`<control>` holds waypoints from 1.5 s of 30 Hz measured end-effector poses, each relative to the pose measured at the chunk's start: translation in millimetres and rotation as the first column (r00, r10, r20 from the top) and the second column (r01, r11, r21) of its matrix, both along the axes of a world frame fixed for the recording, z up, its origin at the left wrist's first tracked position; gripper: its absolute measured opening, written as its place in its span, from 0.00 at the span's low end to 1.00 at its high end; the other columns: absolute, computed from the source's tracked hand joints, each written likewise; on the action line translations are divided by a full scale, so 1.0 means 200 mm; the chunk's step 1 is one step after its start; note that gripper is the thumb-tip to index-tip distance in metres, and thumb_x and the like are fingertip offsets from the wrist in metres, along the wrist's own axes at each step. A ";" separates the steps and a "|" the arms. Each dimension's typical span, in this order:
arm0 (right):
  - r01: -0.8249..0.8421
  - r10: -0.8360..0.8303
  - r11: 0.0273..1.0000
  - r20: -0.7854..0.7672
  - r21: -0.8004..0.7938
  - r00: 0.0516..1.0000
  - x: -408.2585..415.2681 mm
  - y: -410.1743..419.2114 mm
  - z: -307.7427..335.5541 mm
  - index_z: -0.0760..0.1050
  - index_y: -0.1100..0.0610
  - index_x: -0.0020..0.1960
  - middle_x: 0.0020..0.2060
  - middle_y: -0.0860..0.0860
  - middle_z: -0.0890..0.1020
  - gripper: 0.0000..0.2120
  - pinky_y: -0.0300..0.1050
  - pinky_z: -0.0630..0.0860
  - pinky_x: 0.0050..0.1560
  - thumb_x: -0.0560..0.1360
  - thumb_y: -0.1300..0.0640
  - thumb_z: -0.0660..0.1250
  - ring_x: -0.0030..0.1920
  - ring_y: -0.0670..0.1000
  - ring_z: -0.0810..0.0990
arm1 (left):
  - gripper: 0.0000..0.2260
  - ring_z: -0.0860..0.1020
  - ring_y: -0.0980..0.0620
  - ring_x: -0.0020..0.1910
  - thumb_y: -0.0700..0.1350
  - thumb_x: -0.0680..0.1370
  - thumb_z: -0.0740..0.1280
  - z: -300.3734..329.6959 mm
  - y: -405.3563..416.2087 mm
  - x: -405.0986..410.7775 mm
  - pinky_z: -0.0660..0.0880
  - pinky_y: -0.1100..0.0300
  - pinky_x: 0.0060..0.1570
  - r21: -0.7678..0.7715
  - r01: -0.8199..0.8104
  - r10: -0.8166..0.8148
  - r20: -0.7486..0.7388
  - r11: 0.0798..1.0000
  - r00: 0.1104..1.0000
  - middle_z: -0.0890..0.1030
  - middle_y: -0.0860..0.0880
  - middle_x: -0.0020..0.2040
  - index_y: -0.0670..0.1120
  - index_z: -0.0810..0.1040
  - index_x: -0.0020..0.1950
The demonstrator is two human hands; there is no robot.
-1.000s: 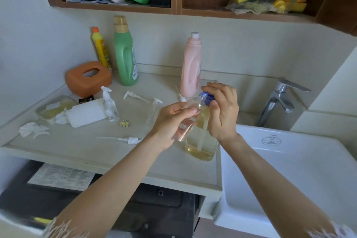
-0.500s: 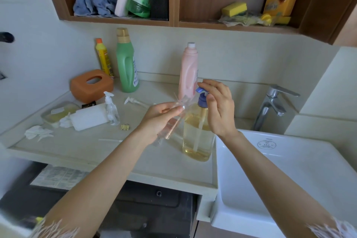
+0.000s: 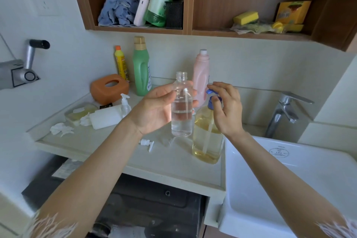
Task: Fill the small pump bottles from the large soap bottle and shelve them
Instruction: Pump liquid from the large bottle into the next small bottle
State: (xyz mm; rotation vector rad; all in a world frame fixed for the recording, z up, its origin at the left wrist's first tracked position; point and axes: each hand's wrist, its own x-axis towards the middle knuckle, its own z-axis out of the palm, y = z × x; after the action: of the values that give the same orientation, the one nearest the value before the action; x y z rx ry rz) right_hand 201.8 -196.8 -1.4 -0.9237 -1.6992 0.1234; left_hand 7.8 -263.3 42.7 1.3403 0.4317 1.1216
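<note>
Gripping a small clear bottle [image 3: 181, 110] upright above the counter [image 3: 168, 162], the left hand [image 3: 154, 110] curls its fingers round the body (neck open, no pump fitted, clear liquid partway up). Just to its right the right hand [image 3: 226, 110] hovers at the blue pump head [image 3: 211, 95] of the large soap bottle [image 3: 207, 141], fingers loosely bent and spread, and whether they touch the pump I cannot tell. The soap bottle stands on the counter beside the white sink [image 3: 289, 179], a loose white pump [image 3: 147, 144] lying on the counter below the left wrist, with a pink bottle [image 3: 201, 77] and a green bottle [image 3: 142, 71] behind.
</note>
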 end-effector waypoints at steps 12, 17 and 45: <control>-0.015 0.017 0.999 0.050 -0.035 0.999 0.05 -0.02 0.03 0.81 0.60 0.54 0.57 0.54 0.80 0.15 0.27 0.61 0.59 0.74 0.64 0.59 0.60 0.56 0.74 | 0.16 0.81 0.53 0.49 0.41 0.73 0.66 -0.14 0.11 0.10 0.79 0.59 0.51 -0.005 -0.386 0.384 -0.068 0.923 0.921 0.83 0.48 0.50 0.37 0.76 0.60; -0.016 0.018 0.999 0.060 -0.029 0.998 0.04 -0.01 0.02 0.81 0.60 0.55 0.57 0.54 0.80 0.15 0.39 0.66 0.62 0.74 0.63 0.59 0.60 0.56 0.74 | 0.07 0.81 0.53 0.49 0.35 0.79 0.63 -0.27 0.18 0.14 0.75 0.49 0.59 -0.029 -0.532 0.518 -0.183 0.847 0.835 0.80 0.48 0.52 0.45 0.77 0.53; -0.020 0.017 0.997 0.049 0.073 0.999 0.10 0.02 0.01 0.80 0.63 0.55 0.55 0.54 0.81 0.13 0.39 0.68 0.63 0.75 0.67 0.61 0.59 0.53 0.77 | 0.23 0.82 0.50 0.47 0.49 0.66 0.76 -0.32 0.18 0.24 0.79 0.49 0.50 0.223 -0.506 0.547 -0.199 0.833 0.813 0.81 0.43 0.57 0.52 0.73 0.58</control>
State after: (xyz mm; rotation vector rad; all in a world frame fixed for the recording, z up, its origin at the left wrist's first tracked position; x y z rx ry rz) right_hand 220.9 -193.3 1.3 -0.8621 -1.7453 0.0508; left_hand 56.5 -226.9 -22.0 1.5650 0.9704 1.4674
